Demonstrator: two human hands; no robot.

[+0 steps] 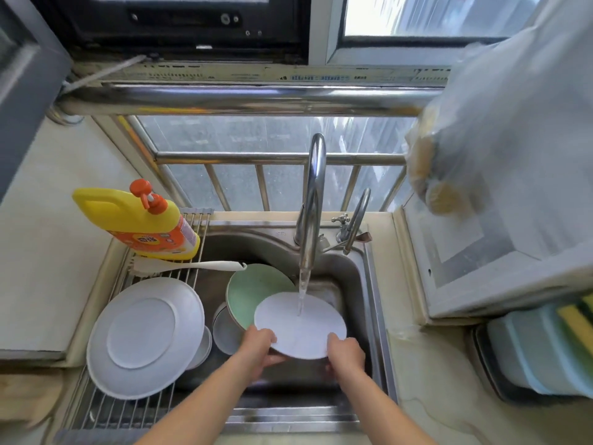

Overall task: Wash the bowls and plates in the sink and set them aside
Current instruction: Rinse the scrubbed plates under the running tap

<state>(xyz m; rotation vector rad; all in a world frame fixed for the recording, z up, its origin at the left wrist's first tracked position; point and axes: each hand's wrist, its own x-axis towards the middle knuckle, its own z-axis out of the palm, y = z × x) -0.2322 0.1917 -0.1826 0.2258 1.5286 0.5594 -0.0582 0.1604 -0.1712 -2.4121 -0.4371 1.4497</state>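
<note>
Both hands are closing on the white plate's near rim, left hand [256, 343] and right hand [346, 351], holding the plate [300, 326] over the sink [369, 316] under the tap's [313, 200] stream. Advisable: keep tilting and turning it so water is sheeting across, away from the green bowl [253, 287] behind.

White plate [300, 326] under running water, green bowl [253, 290] behind, upturned plates [144, 335] on rack.
</note>
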